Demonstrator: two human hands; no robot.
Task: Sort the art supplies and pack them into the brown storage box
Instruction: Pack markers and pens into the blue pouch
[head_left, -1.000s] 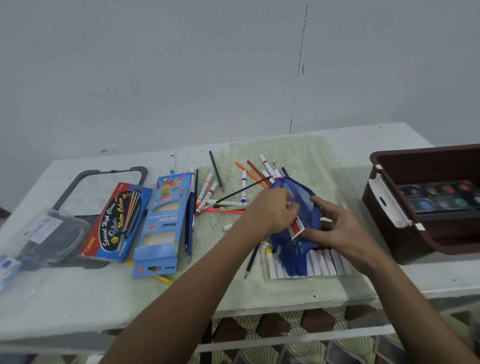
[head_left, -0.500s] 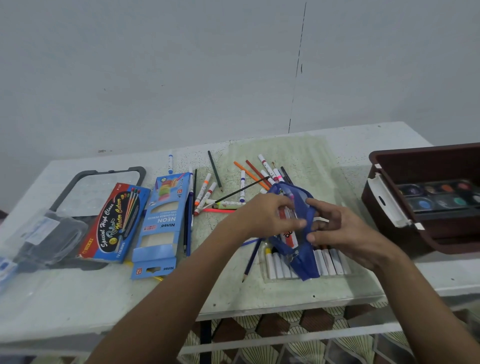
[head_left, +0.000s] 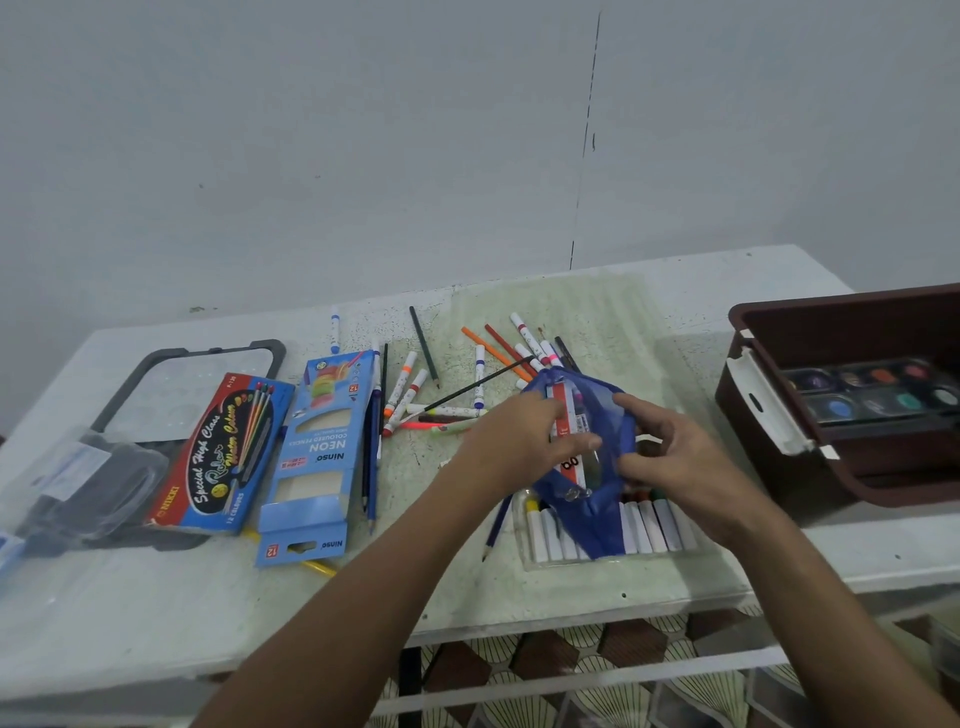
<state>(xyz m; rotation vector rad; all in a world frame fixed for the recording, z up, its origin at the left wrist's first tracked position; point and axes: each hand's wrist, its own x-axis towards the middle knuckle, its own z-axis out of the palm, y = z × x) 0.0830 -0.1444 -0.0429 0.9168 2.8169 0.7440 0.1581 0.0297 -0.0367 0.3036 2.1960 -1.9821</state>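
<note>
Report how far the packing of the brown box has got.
Done: only the watercolour palette lies in the brown storage box. In hand: left hand and right hand hold the blue mesh pouch with markers inside. Left: loose markers, pencil box, paint box, crayons.

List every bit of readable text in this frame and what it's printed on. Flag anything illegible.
"Special High Class Water Colour", "NIKKI", "12 COLOURS": red and blue watercolour box.
"NEON", "Ninso", "12", upside down to the camera: light blue pencil box.
Small line above "NEON" on it: too blurred to read.
Red-and-white card inside the blue mesh pouch, held by both hands: partly hidden, not readable.
Paint palette in the brown storage box: no text visible.
</note>
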